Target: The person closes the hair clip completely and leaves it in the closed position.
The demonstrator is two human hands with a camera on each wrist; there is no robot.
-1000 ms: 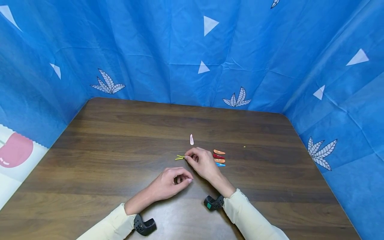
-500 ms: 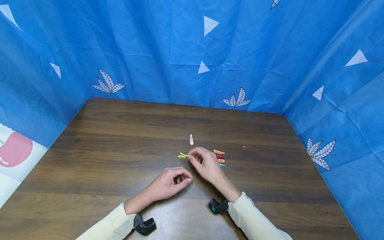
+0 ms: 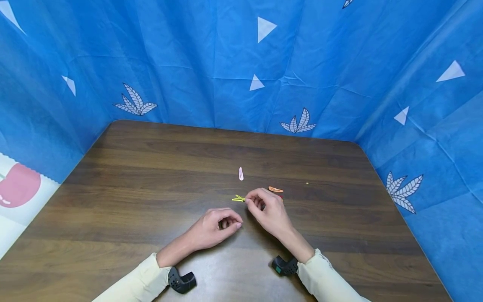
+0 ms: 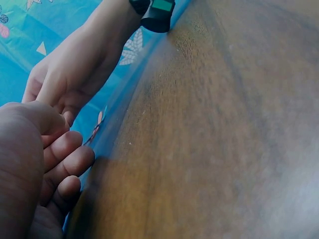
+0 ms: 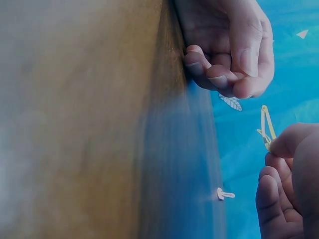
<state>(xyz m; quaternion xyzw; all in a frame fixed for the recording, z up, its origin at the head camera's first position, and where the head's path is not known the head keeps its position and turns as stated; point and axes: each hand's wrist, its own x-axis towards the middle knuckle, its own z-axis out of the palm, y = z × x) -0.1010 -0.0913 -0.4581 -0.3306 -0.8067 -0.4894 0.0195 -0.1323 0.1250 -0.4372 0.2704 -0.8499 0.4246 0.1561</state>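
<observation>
My right hand (image 3: 269, 212) pinches one end of a yellow-green snap hair clip (image 3: 237, 199) between thumb and index finger. In the right wrist view the two arms of that yellow clip (image 5: 267, 124) stand apart. To the left and nearer, my left hand (image 3: 213, 227) rests on the table with loosely curled fingers and holds nothing. A pale pink hair clip (image 3: 241, 173) lies beyond the right hand. Just past the right knuckles shows an orange clip (image 3: 276, 189), with a sliver of a red clip (image 3: 281, 196) below it. The hand hides whatever lies nearer.
The wooden table (image 3: 151, 167) is bounded at the back and sides by a blue patterned curtain (image 3: 211, 63). A tiny yellow speck (image 3: 307, 183) lies to the right. Black cameras sit on the left wrist (image 3: 182, 281) and right wrist (image 3: 284, 266).
The right hand has drawn the yellow-green clip rightward and now covers most of the row of clips, including the blue one and the second orange one. The left hand has stayed still.
</observation>
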